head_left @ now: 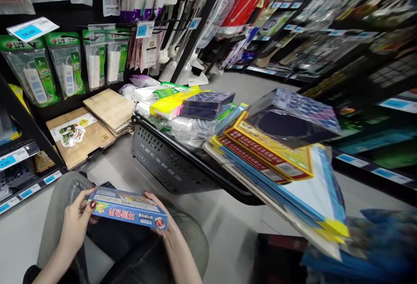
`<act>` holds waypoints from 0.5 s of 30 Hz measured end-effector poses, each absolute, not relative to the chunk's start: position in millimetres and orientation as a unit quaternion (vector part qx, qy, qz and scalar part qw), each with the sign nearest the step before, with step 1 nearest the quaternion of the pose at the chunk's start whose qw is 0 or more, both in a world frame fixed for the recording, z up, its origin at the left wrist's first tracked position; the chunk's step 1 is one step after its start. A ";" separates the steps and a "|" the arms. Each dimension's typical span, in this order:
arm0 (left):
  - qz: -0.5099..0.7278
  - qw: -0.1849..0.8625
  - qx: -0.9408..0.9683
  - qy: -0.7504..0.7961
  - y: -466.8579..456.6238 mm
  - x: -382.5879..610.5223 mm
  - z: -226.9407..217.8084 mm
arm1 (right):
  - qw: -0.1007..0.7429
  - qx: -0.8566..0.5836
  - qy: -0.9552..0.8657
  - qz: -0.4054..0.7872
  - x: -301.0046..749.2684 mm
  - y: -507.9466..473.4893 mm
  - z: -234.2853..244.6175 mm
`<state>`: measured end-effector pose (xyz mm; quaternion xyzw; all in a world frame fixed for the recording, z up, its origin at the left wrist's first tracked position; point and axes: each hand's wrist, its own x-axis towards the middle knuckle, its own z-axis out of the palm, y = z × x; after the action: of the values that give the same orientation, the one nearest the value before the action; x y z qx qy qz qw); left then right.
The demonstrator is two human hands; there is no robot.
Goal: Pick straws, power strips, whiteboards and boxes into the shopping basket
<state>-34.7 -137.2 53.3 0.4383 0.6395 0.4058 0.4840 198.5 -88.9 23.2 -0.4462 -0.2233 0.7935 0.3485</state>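
I hold a flat blue box (128,208) with red and yellow print over my lap, one hand at each end. My left hand (75,223) grips its left end, fingers curled round the edge. My right hand (163,221) holds its right end from underneath, mostly hidden by the box. My knees in grey trousers (65,197) show below the box.
A black shopping basket (169,162) piled with packaged goods stands on the floor just ahead. Flat boxes and boards (280,158) jut out to the right. Wooden boards (87,127) lean at the left shelf under hanging power strips (68,64). Shelves line the aisle's right side.
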 end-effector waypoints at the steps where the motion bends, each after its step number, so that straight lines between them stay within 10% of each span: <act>1: 0.406 0.486 0.444 0.635 -136.6 -34.2 51.8 | 0.360 -0.446 -0.227 0.787 199.0 -88.9 22.2; 11: 0.527 0.551 0.345 0.547 -145.0 -38.0 16.9 | 0.481 -0.453 -0.417 0.625 217.9 -98.6 42.5; 15: 0.532 0.420 0.481 0.557 -168.2 -28.7 26.3 | 0.528 -0.462 -0.326 0.634 206.0 -91.7 33.1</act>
<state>-28.7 -168.2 26.3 0.4810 0.5566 0.5316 0.4198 206.0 -91.7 33.1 -0.4617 -0.3258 0.6337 0.5284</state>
